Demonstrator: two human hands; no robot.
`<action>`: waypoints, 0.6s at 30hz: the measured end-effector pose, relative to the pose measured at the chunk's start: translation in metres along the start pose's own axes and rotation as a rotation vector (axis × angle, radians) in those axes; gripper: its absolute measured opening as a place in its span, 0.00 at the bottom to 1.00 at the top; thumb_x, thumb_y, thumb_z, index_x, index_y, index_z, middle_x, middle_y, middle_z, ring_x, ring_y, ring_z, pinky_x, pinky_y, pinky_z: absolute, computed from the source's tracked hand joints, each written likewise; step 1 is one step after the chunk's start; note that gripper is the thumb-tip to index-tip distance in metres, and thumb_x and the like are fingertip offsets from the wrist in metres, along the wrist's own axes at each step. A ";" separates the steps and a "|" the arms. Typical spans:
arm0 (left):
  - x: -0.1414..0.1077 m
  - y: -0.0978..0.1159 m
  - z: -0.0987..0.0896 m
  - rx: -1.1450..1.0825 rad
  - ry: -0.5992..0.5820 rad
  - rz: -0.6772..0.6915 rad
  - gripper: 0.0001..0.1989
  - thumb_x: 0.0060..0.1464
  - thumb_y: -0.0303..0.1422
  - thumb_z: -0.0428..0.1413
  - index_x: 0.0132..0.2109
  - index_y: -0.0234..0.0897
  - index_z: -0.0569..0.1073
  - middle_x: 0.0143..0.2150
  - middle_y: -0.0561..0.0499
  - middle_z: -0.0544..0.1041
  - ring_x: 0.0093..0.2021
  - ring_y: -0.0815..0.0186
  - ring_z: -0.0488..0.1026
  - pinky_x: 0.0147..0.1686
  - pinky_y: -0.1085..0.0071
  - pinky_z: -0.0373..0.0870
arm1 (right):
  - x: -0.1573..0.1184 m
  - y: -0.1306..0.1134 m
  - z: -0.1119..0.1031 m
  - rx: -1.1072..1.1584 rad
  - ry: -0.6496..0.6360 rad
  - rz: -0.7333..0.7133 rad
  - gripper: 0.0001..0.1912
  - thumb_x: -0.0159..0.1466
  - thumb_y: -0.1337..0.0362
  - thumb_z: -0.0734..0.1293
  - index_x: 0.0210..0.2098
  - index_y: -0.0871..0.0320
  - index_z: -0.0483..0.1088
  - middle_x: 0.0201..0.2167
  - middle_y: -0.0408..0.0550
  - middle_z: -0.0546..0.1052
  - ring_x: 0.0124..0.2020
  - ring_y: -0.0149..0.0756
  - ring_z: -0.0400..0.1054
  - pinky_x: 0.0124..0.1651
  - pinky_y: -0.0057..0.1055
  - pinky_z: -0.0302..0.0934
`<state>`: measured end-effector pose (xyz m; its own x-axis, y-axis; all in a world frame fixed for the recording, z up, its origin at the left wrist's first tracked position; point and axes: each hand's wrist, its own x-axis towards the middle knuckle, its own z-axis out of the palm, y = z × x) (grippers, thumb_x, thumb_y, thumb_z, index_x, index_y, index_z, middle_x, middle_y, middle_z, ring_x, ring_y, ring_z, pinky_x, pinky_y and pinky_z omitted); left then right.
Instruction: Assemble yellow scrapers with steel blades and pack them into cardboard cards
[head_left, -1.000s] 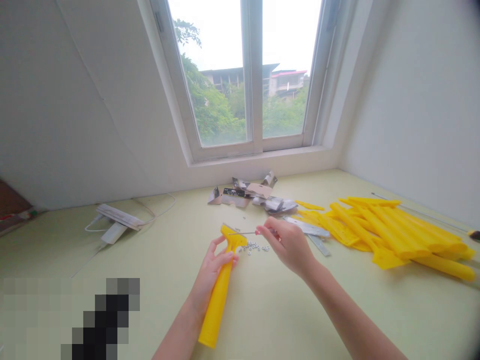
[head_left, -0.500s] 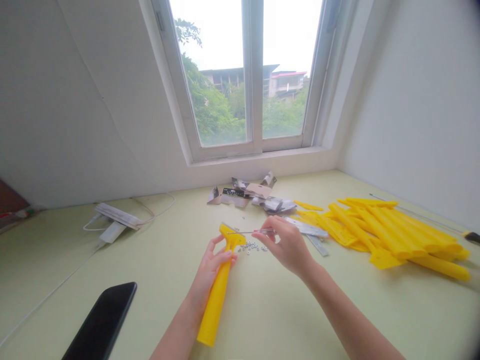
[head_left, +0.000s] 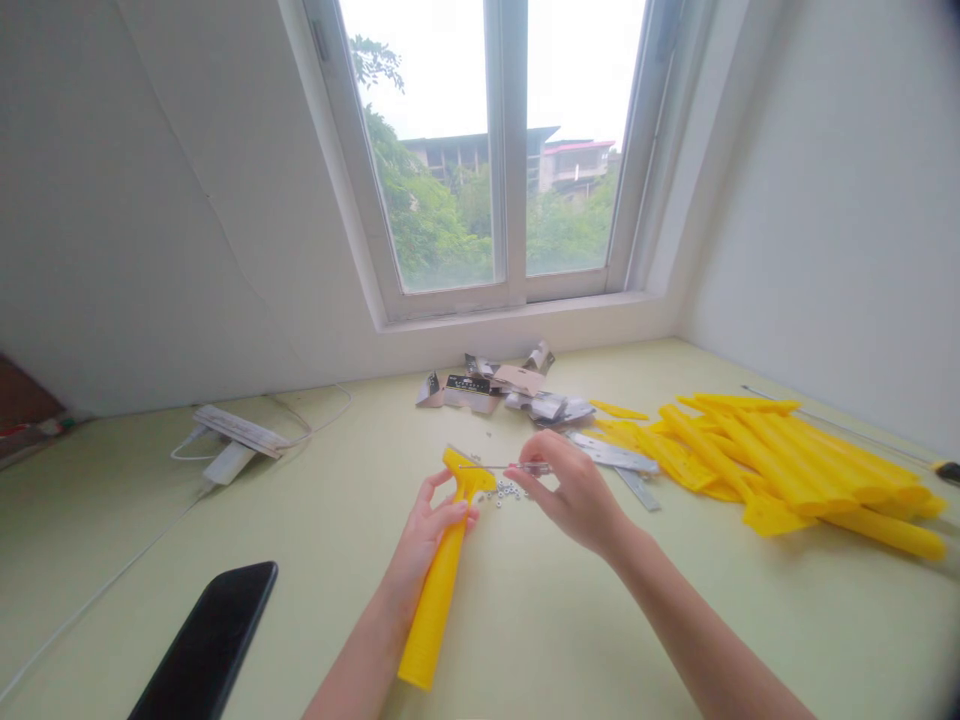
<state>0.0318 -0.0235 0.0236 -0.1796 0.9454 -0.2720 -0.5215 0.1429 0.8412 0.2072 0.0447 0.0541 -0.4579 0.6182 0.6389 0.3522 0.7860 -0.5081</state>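
My left hand (head_left: 429, 530) grips a yellow plastic scraper (head_left: 433, 610) by its long handle, with the wide head (head_left: 469, 478) sticking out above my fingers. My right hand (head_left: 576, 492) pinches a thin metal-shafted screwdriver (head_left: 499, 466) between its fingertips. The shaft lies level, and its tip reaches over the scraper head. Just below the shaft, a small scatter of tiny metal nuts (head_left: 506, 491) lies on the pale green surface. The screwdriver's handle is mostly hidden by my fingers.
A heap of yellow scrapers (head_left: 780, 465) lies to the right, with steel strips (head_left: 611, 453) beside it. Torn packaging (head_left: 472, 390) sits by the window wall. A black phone (head_left: 206, 640) lies at lower left, and a white cable and charger (head_left: 240, 432) lie at left.
My right hand has shifted slightly, with the screwdriver still held level over the scraper head. My left hand still holds the scraper in about the same place.
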 end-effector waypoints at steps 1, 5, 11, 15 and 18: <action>0.000 0.000 0.000 0.000 -0.001 -0.002 0.28 0.38 0.26 0.60 0.49 0.41 0.61 0.35 0.49 0.75 0.28 0.70 0.72 0.37 0.73 0.66 | 0.000 0.000 0.000 0.006 0.005 0.004 0.07 0.60 0.61 0.61 0.28 0.57 0.61 0.25 0.44 0.68 0.26 0.30 0.62 0.30 0.27 0.57; 0.000 0.000 0.000 0.004 -0.004 -0.009 0.27 0.39 0.26 0.60 0.48 0.42 0.61 0.37 0.49 0.75 0.28 0.71 0.72 0.37 0.73 0.66 | 0.000 -0.001 0.000 -0.011 0.035 0.030 0.09 0.59 0.59 0.62 0.27 0.58 0.62 0.23 0.43 0.68 0.24 0.29 0.61 0.29 0.26 0.56; -0.002 0.000 0.001 0.017 0.007 0.014 0.28 0.38 0.28 0.60 0.48 0.41 0.61 0.36 0.49 0.75 0.28 0.71 0.72 0.36 0.74 0.66 | 0.001 -0.001 0.001 -0.067 0.093 0.131 0.13 0.57 0.56 0.63 0.24 0.58 0.63 0.19 0.41 0.67 0.21 0.27 0.60 0.26 0.25 0.54; -0.003 0.000 0.003 0.015 0.017 0.030 0.28 0.37 0.28 0.61 0.48 0.40 0.62 0.35 0.49 0.75 0.27 0.72 0.71 0.35 0.74 0.66 | 0.000 -0.001 0.002 -0.079 0.108 0.174 0.13 0.56 0.54 0.64 0.23 0.58 0.64 0.18 0.41 0.68 0.20 0.28 0.61 0.25 0.25 0.54; -0.003 0.001 0.004 0.003 0.016 0.030 0.27 0.38 0.27 0.61 0.47 0.41 0.62 0.36 0.49 0.75 0.26 0.72 0.71 0.34 0.75 0.65 | 0.001 -0.003 0.002 -0.053 0.101 0.182 0.12 0.56 0.55 0.64 0.24 0.57 0.64 0.19 0.41 0.69 0.20 0.28 0.61 0.25 0.25 0.55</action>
<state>0.0352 -0.0255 0.0267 -0.2086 0.9444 -0.2543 -0.5134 0.1156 0.8503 0.2040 0.0430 0.0545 -0.2999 0.7452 0.5956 0.4652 0.6593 -0.5907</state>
